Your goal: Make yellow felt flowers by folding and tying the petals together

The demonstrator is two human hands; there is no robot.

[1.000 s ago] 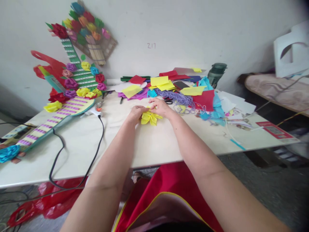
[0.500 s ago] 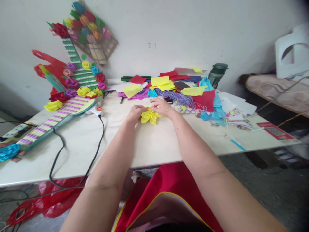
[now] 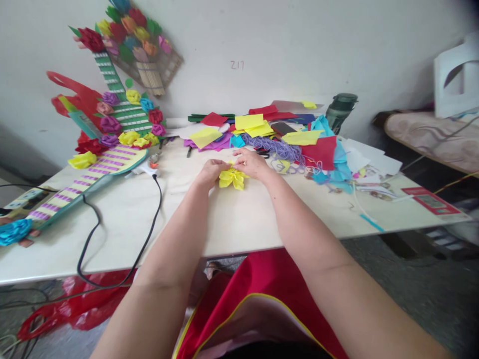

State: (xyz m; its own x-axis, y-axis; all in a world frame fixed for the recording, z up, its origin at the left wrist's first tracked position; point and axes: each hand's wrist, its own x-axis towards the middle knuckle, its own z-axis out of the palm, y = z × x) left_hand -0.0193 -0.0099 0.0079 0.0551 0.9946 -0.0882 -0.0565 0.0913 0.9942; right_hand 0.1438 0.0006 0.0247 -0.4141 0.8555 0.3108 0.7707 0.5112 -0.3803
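A yellow paper flower (image 3: 232, 179) with several pointed petals is over the middle of the white table (image 3: 247, 224). My left hand (image 3: 212, 172) pinches its left edge. From the right, my right hand (image 3: 251, 163) grips the flower near its upper side, fingers bent over it. The fingertips of both hands nearly meet and cover the flower's far part. Just behind the hands are a pile of purple yarn (image 3: 275, 145) and yellow paper sheets (image 3: 250, 122).
Left stands a green and striped board (image 3: 119, 112) trimmed with paper flowers. A black cable (image 3: 149, 234) runs from a white plug (image 3: 145, 171) over the table edge. Behind right is a dark green bottle (image 3: 340, 112). Paper scraps (image 3: 374, 159) lie at the right.
My right hand's fingers have drawn in slightly closer to my left fingertips over the flower. The flower stays held in nearly the same place. The camera view has shifted slightly.
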